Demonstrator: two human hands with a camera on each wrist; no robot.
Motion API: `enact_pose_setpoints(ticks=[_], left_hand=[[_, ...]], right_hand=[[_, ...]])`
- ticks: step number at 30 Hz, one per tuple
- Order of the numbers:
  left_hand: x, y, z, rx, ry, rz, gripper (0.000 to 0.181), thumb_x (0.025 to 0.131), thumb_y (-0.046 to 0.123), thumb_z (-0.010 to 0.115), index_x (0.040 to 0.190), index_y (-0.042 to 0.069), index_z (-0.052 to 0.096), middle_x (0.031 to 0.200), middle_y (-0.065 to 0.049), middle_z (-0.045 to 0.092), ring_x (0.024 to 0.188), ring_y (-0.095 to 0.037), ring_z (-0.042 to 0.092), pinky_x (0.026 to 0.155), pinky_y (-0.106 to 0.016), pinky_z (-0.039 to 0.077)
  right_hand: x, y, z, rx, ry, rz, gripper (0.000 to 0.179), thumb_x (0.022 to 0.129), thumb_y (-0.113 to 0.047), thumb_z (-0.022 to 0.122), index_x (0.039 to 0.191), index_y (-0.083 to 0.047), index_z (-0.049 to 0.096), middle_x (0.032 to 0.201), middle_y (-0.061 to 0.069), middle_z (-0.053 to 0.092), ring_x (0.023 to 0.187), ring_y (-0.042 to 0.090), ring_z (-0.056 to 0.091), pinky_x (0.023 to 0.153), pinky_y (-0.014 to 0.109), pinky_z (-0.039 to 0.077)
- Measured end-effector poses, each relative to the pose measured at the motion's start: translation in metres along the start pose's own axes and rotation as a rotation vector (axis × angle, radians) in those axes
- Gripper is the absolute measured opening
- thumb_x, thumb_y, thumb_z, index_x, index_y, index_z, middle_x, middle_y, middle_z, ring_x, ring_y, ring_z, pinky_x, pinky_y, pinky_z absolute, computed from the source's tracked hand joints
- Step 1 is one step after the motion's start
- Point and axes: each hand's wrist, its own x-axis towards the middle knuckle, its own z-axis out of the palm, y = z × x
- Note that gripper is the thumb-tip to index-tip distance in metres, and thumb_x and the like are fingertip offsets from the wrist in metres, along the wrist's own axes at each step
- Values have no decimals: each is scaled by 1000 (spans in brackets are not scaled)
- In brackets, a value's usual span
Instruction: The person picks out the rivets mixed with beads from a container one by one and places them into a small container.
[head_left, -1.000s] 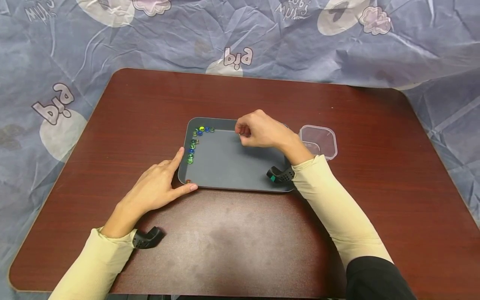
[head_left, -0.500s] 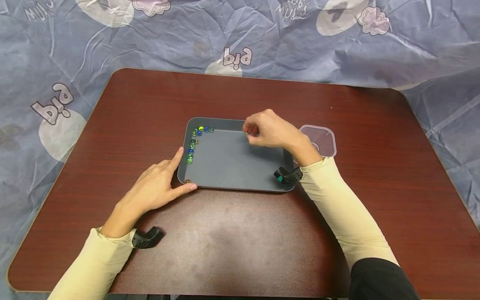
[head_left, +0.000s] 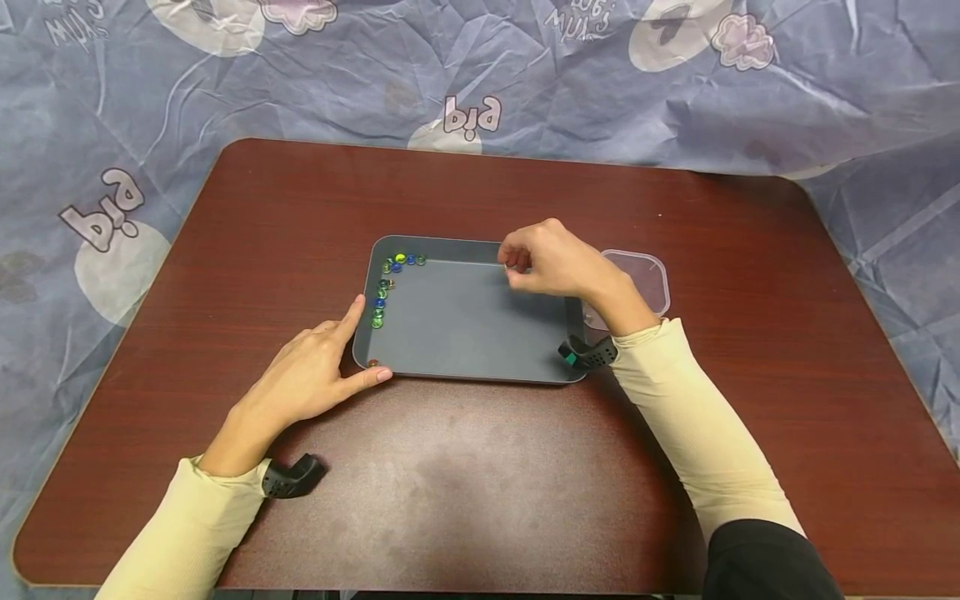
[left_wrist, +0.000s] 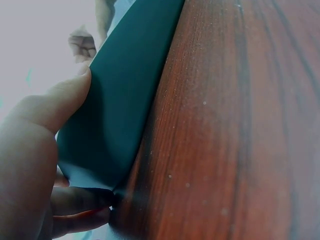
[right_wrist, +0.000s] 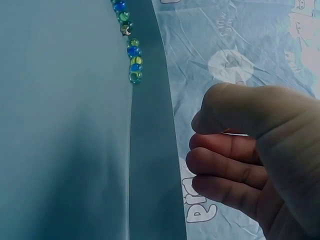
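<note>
A grey tray lies on the table, with several glass marbles along its left wall and far left corner. One orange-brown marble sits apart in the near left corner. My left hand rests at the tray's left end, forefinger on the left side and thumb on the near rim. Over the tray's far right part, my right hand has its fingers curled and thumb against forefinger. It pinches a small marble, mostly hidden; only an orange glint shows between thumb and forefinger.
A clear plastic box stands just right of the tray, partly behind the right forearm. The brown table extends around both. A printed grey-blue cloth hangs behind the far edge.
My right hand has moved a little to the right above the tray, its fingers still pinched. The left hand keeps its place at the tray's left end, and the marbles lie unchanged.
</note>
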Motion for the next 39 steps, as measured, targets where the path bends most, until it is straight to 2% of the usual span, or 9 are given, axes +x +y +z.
enact_pose_setpoints(ticks=[14,24,32,39], left_hand=[[1,0,0,2,2,-2,101,88,58,67,156,-1,20,125,-27,61,107,-38,60,90,-53,46],[1,0,1,11,4,1,103,87,59,67,156,-2,20,125,-28,60,108,-38,60,90,-53,46],[1,0,1,1,9,1,103,87,60,66,156,-2,20,127,-29,59,109,-39,60,90,-54,46],[1,1,2,0,4,-2,104,86,59,68,156,-1,20,129,-28,58,113,-38,59,92,-53,45]], right_hand=[[-15,5,-10,-26,15,32,10,78,0,66,85,-2,72,75,3,68,67,17,64,64,32,51],[-25,9,-18,-57,35,21,9,77,-1,67,85,-2,71,74,2,67,65,14,63,63,31,53],[-35,12,-23,-75,48,52,10,78,-1,66,86,-2,71,73,1,69,65,14,63,63,33,52],[-44,13,-31,-56,93,100,8,79,-2,68,84,-6,72,71,-2,67,64,11,62,61,28,50]])
